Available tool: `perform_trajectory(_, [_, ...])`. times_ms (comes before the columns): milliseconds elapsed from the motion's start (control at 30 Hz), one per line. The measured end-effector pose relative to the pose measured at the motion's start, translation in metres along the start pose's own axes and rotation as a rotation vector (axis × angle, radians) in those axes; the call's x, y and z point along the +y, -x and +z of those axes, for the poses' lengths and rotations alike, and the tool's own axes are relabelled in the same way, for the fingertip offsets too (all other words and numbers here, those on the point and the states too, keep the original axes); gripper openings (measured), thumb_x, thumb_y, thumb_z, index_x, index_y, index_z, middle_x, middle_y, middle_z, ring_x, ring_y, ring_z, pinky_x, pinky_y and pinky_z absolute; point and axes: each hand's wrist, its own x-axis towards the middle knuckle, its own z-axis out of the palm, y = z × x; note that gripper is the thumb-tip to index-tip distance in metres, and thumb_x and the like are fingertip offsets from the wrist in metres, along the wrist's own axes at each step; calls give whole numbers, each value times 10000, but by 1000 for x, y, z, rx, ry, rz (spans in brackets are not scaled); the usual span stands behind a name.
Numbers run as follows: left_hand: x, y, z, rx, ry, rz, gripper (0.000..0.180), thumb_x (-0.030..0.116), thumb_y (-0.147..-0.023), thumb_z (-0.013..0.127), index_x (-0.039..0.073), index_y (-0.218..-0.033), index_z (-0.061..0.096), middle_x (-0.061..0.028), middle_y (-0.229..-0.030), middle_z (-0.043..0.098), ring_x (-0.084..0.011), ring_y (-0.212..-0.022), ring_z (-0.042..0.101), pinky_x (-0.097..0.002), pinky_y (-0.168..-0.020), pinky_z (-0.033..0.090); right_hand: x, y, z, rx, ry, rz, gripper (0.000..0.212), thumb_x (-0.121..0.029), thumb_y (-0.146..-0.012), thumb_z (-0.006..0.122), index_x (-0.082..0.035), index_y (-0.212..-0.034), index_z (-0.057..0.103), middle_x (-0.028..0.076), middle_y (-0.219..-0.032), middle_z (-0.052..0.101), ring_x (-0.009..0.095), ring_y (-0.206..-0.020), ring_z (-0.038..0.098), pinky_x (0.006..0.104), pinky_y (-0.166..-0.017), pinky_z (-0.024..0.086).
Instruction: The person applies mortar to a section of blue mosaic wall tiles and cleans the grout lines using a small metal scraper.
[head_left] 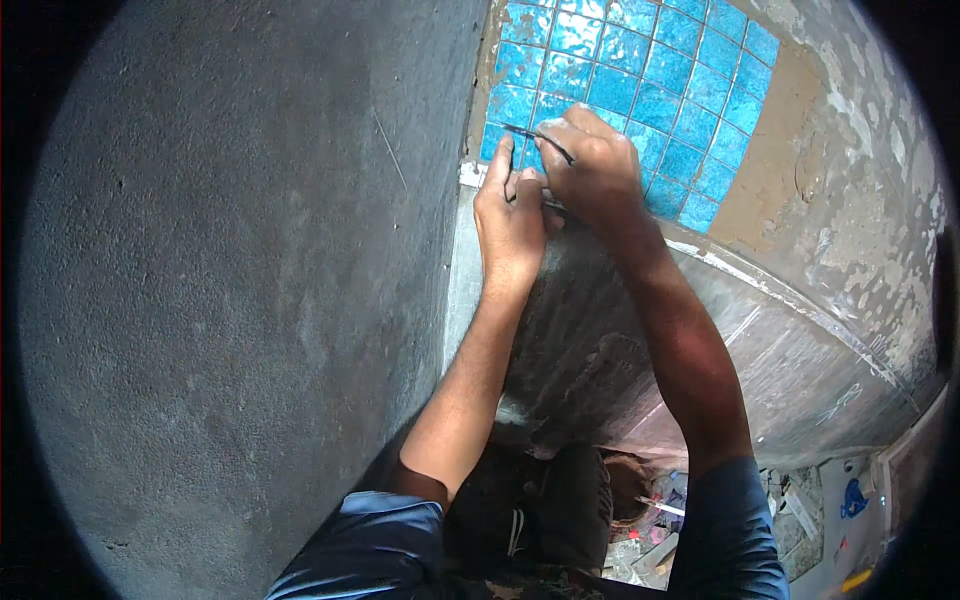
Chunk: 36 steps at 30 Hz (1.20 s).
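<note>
A sheet of small glossy blue square tiles (660, 85) covers the wall ahead, with narrow joints between the tiles. My right hand (595, 165) is closed around a thin dark tool (522, 131), whose narrow end points left over the tiles near their lower left corner. Whether its tip touches a tile I cannot tell. Just below and left, my left hand (512, 225) rests at the tiles' lower edge, index finger and thumb stretched apart. A dark line shows between them; I cannot make out if it is a thing or a shadow. The left hand's other fingers are partly hidden.
A dark grey wall (250, 270) rises close on my left. Brown mortar (765, 160) borders the tiles on the right. Under them runs a pale curved ledge (770, 285). Down by my legs stand a round brown container (625, 490) and scattered debris (800, 510).
</note>
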Motion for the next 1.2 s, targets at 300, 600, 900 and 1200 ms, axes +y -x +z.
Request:
perform_trajectory(300, [-1,-12,-4,-19,-40,30,641,109,-1030,511,-71,-1626,357,-27,-720,628,-85,-587,560,-281,-555,478,-4,3,3,40,63,-80,87,-104,-786,736,-75,-796,654,101,-785,581,326,-721,681,461,-618,565])
perform_trajectory(600, [-1,-10,-3,-35,35,-4,660,118,-1019,520,-89,-1622,347,-29,-711,629,-82,-565,546,-279,-532,467,-1,10,8,70,80,-102,138,-138,-762,759,-72,-834,662,90,-798,580,298,-747,676,428,-635,563])
perform_trajectory(900, [-7,-11,-3,-44,129,-11,658,109,-1030,529,-52,-1640,339,-5,-682,600,-81,-541,533,-283,-500,465,0,10,10,84,75,-154,140,-136,-773,754,-71,-862,668,82,-819,582,287,-761,681,417,-640,573])
perform_trajectory(1200, [-12,-11,-7,-35,132,0,672,134,-1031,553,-92,-1623,333,-7,-683,612,-74,-547,545,-275,-494,462,-7,11,10,131,75,-67,138,-148,-781,741,-79,-896,708,86,-833,615,304,-752,694,435,-632,576])
